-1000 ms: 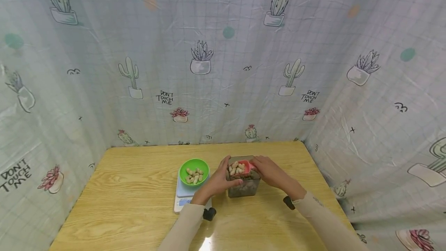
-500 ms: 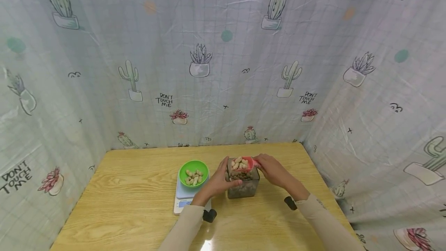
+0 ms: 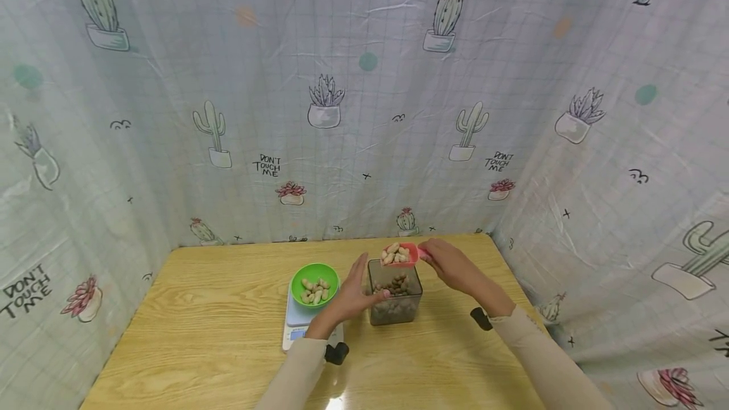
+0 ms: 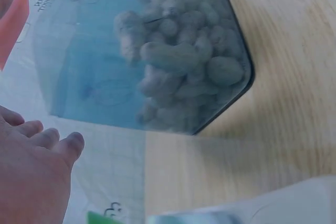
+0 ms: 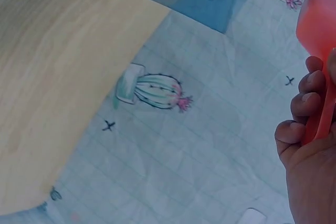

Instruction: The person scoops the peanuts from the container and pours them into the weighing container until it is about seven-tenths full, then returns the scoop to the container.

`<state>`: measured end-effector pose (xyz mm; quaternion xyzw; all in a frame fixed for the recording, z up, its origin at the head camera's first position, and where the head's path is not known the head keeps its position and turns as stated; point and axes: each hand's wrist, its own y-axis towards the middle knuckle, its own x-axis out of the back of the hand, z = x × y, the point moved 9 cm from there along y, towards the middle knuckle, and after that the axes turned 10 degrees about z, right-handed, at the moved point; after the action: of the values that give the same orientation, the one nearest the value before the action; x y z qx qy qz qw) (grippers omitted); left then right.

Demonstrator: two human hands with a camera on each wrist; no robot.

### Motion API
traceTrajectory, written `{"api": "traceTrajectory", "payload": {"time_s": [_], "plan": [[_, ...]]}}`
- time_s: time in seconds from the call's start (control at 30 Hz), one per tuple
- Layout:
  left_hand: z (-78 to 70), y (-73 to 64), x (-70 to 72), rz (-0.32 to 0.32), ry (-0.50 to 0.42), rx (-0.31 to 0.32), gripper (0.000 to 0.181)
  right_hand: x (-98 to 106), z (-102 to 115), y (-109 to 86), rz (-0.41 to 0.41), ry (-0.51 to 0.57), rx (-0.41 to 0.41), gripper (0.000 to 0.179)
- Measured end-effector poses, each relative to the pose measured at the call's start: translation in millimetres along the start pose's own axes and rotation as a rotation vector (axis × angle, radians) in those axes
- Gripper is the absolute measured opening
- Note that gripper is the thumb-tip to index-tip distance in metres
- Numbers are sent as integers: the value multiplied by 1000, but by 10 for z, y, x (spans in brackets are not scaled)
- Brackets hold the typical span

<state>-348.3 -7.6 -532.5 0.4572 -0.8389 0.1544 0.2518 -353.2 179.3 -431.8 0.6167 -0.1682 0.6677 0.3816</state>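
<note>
My right hand (image 3: 451, 266) grips the handle of a red scoop (image 3: 412, 254) heaped with unshelled peanuts (image 3: 394, 254). The scoop is above the back part of a clear grey container (image 3: 393, 315), which holds more peanuts (image 3: 398, 285) in its lower part. In the right wrist view the fingers (image 5: 307, 100) curl round the scoop handle (image 5: 321, 121). At the container's left side my left hand (image 3: 348, 299) has its fingers spread and the thumb toward the front rim. The left wrist view shows that hand (image 4: 34, 174) apart from the container wall, holding nothing.
Left of the container, a green bowl (image 3: 314, 269) with several peanuts stands on a white kitchen scale (image 3: 304, 319); my left forearm partly covers the scale. The wooden table (image 3: 228, 309) meets a cactus-print curtain (image 3: 364, 144) at the back and sides.
The right hand has lifted the loaded scoop from inside the container to above it. The left hand has moved slightly left, away from the container. The bowl stays on the scale.
</note>
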Motion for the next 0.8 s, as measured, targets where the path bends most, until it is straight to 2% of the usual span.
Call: {"api": "traceTrajectory", "payload": {"time_s": [0.17, 0.4, 0.63, 0.8], "plan": [[-66, -66, 133, -30, 15, -20, 106, 110, 18, 88, 24, 13, -16, 12], [-118, -226, 354, -71, -39, -6, 102, 189, 90, 239, 44, 34, -32, 13], [-154, -414, 624, -127, -79, -56, 97, 157, 200, 427, 63, 66, -38, 19], [-106, -535, 834, -181, -56, -51, 97, 116, 290, 573, 76, 75, -37, 18]]}}
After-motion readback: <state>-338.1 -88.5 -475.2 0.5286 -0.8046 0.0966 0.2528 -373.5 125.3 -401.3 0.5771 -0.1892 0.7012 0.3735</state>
